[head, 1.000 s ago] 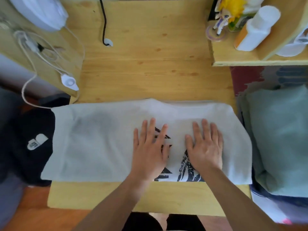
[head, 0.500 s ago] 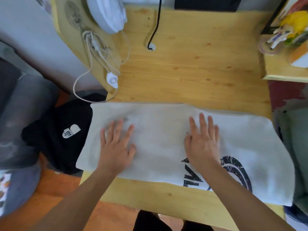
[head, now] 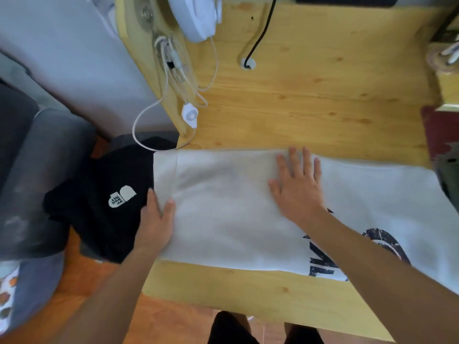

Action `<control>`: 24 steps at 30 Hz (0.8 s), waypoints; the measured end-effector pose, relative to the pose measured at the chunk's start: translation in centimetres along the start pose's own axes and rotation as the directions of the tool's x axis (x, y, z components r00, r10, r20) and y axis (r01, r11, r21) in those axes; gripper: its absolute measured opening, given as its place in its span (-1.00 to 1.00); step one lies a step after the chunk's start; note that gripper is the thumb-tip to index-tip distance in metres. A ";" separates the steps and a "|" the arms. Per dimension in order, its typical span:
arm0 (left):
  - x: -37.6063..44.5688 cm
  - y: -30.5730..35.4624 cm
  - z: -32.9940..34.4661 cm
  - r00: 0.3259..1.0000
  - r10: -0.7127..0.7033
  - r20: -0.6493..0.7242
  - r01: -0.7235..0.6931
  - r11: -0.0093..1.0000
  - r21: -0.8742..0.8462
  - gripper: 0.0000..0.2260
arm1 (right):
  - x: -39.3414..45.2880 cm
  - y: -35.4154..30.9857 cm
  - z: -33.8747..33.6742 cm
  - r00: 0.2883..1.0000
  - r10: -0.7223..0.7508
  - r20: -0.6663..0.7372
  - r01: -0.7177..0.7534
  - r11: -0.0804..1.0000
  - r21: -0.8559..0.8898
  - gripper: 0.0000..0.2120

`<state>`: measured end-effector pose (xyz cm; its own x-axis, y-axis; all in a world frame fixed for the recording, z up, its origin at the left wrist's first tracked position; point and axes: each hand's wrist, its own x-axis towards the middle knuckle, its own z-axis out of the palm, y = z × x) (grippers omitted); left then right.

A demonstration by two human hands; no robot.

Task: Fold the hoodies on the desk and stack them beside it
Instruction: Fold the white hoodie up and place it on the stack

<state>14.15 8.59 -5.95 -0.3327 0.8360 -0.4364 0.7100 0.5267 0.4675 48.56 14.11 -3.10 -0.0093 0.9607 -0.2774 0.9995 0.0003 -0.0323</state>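
A white hoodie [head: 231,214] with a dark print lies folded into a long strip across the near part of the wooden desk [head: 310,95]. Its left end hangs past the desk's left edge. My left hand [head: 155,223] is at that left end, thumb on top of the cloth and fingers at or under the edge, gripping it. My right hand [head: 298,187] lies flat on the middle of the hoodie, fingers spread. A black hoodie [head: 104,202] with a white logo lies beside the desk on the left, lower than the desktop.
A white lamp [head: 196,18] with looped white cable and switch [head: 190,115] sits at the desk's left rear. A black cable [head: 258,43] enters a grommet. A grey seat [head: 37,175] stands left of the black hoodie. A shelf edge [head: 447,95] is at right.
The view has swung left. My left hand slid left across the white hoodie to its overhanging end and took hold of it. My right hand moved left to the middle, still flat.
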 end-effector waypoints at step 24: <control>-9.8 5.6 -9.1 0.894 0.005 0.448 0.382 0.512 -0.769 -0.74 | -14.6 -8.4 3.2 0.961 0.166 0.222 -0.265 0.312 0.912 -0.42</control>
<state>15.75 4.75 7.88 -0.0161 0.6809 -0.7322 -0.2416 0.7079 0.6637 40.23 -0.81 -1.83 0.1501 0.8615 -0.4851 0.2864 -0.5075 -0.8126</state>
